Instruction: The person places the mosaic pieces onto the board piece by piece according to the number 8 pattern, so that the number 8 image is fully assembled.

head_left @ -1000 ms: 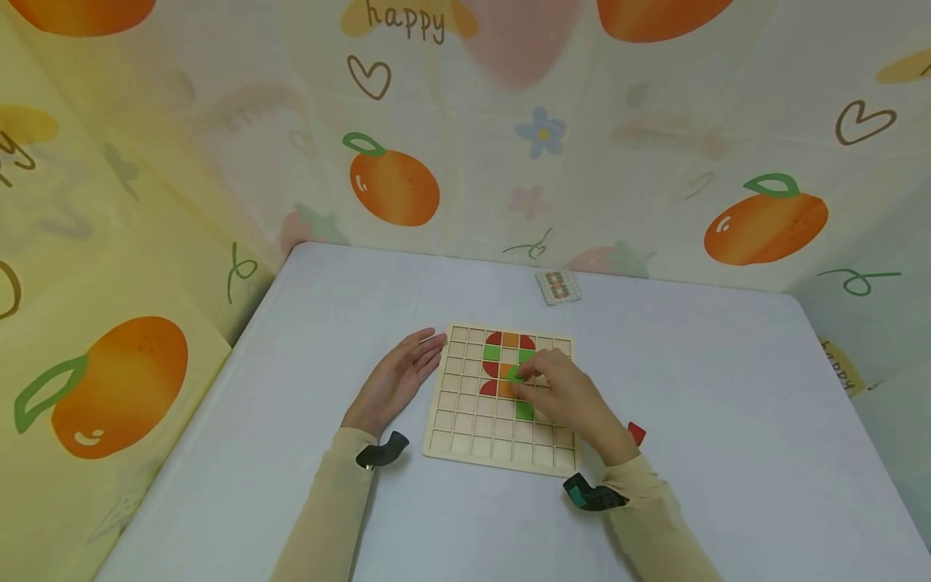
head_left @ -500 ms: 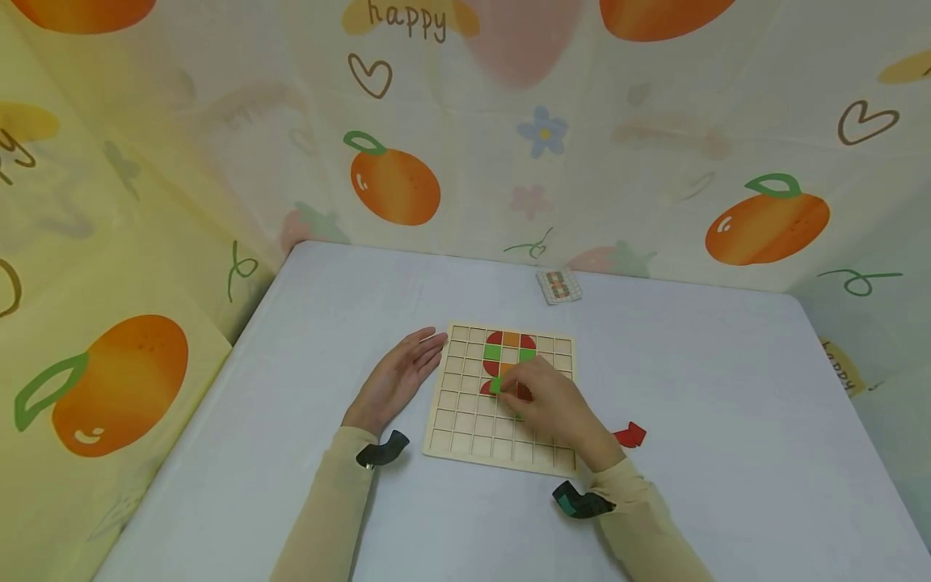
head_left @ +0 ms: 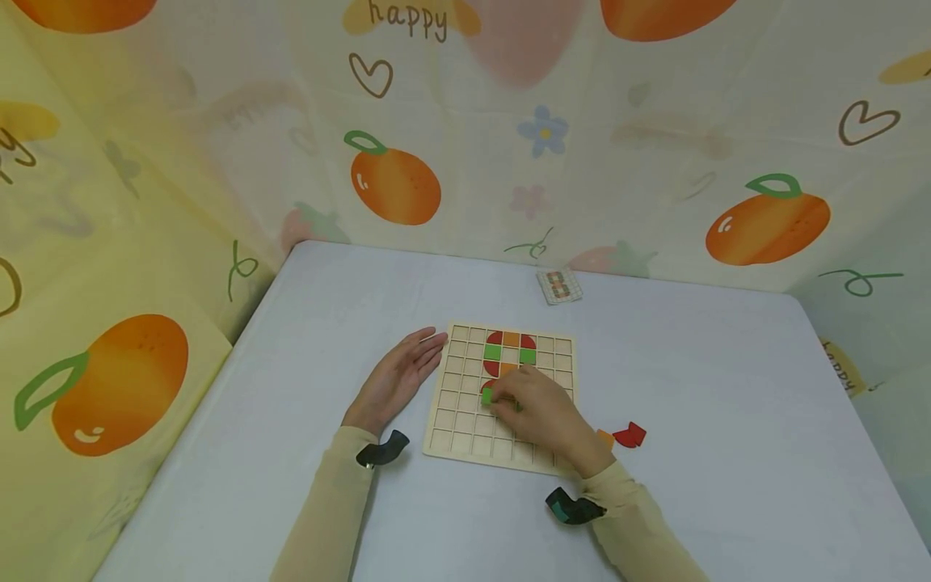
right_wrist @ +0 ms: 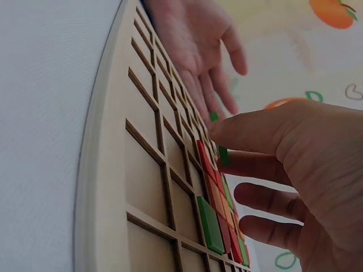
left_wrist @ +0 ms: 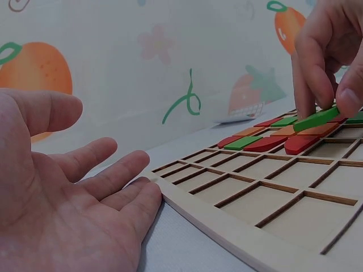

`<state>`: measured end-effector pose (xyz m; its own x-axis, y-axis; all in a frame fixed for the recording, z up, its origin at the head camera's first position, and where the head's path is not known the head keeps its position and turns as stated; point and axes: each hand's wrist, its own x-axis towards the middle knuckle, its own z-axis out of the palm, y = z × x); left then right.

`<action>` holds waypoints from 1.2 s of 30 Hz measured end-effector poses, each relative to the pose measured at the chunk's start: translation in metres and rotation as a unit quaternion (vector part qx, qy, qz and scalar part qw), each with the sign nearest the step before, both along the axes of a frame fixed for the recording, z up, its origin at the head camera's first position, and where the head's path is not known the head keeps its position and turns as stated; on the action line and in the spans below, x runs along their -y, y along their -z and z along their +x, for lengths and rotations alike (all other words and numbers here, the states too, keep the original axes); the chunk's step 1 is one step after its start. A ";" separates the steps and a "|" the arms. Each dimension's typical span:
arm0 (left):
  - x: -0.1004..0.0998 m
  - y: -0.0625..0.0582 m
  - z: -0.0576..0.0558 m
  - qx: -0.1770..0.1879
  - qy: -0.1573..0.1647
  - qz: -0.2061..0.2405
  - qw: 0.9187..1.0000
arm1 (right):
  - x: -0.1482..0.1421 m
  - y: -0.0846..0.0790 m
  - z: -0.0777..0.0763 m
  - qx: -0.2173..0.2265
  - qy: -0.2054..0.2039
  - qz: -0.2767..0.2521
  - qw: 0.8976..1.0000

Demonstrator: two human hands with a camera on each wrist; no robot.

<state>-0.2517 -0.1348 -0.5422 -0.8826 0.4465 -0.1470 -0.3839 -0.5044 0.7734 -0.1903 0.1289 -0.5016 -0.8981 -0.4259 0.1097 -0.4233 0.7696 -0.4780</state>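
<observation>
A wooden grid board [head_left: 446, 422] lies on the table with red, orange and green tiles in its upper middle cells. My right hand [head_left: 541, 411] pinches a green square tile [left_wrist: 315, 120] between thumb and fingers, holding it tilted close over the board. Below it in the left wrist view, a red rounded tile [left_wrist: 300, 144] sits in its cell. Another green tile [right_wrist: 210, 225] is seated nearer the front in the right wrist view. My left hand [head_left: 398, 376] rests beside the board's left edge, palm turned up and inward, fingers extended, holding nothing. The right hand hides several cells in the head view.
Red pieces [head_left: 630, 436] and an orange piece [head_left: 605, 439] lie on the table right of the board, by the right wrist. A small stack of pattern cards [head_left: 558, 286] lies near the back edge. Printed cloth stands behind and at the sides.
My right hand has carried the green tile leftward and slightly toward me across the board. An orange piece and more red have come into view by the right wrist. The left hand has stayed still.
</observation>
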 end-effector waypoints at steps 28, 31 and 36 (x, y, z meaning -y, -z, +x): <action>-0.001 0.000 0.000 -0.003 -0.002 -0.010 1.000 | -0.001 0.004 0.000 -0.087 -0.077 0.036 0.993; -0.001 0.000 0.000 -0.001 -0.002 -0.012 1.000 | -0.001 0.003 0.000 -0.088 -0.082 0.034 0.992; -0.001 0.000 -0.001 -0.002 -0.001 -0.012 1.000 | -0.001 0.004 0.000 -0.087 -0.081 0.036 0.992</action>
<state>-0.2525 -0.1342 -0.5426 -0.8837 0.4419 -0.1545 -0.3807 -0.4863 0.7865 -0.1904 0.1295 -0.5055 -0.7872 -0.5761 0.2201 -0.6157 0.7141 -0.3330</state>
